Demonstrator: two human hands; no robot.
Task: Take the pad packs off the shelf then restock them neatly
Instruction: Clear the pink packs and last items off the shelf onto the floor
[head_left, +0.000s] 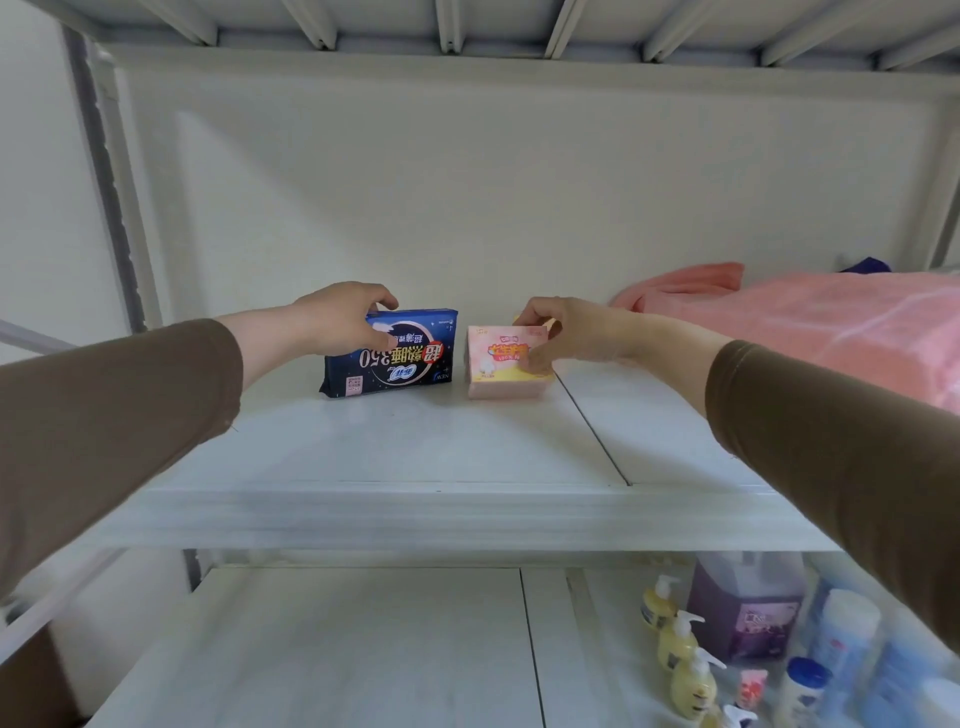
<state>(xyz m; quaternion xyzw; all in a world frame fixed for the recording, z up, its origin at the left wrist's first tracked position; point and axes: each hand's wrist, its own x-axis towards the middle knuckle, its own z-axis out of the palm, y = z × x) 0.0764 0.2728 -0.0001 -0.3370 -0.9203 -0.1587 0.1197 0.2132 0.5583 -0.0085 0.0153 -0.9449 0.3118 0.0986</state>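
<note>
A white metal shelf (395, 457) fills most of the view, its flat board running from the front lip back to a pale rear wall, with a seam crossing the board right of centre. On the right end of that board lies a heap of pink cloth (831, 322), reaching from the back wall toward the front, with a scrap of something purple showing behind it. Two arms in brown sleeves reach in from either side toward the middle of the board. On the lower shelf (322, 649), toward the right, stand a purple jug (745, 608), a row of yellow pump bottles (678, 647) and several blue-and-white containers (841, 639), blurred at the edge. Mid-board, near the back, the dark blue pad pack (395, 358) stands on its long edge, printed face toward the camera and upside down. Just to its right, a narrow gap apart, sits the pink pad pack (506, 364), smaller and squarer, also resting on the board. The left hand (340, 317) has its grip curled over the blue pack's upper left corner, fingers on top, thumb on the front face. The right hand (569, 332) grips the pink pack's right side, fingers over the top edge and thumb pressed on the front.
</note>
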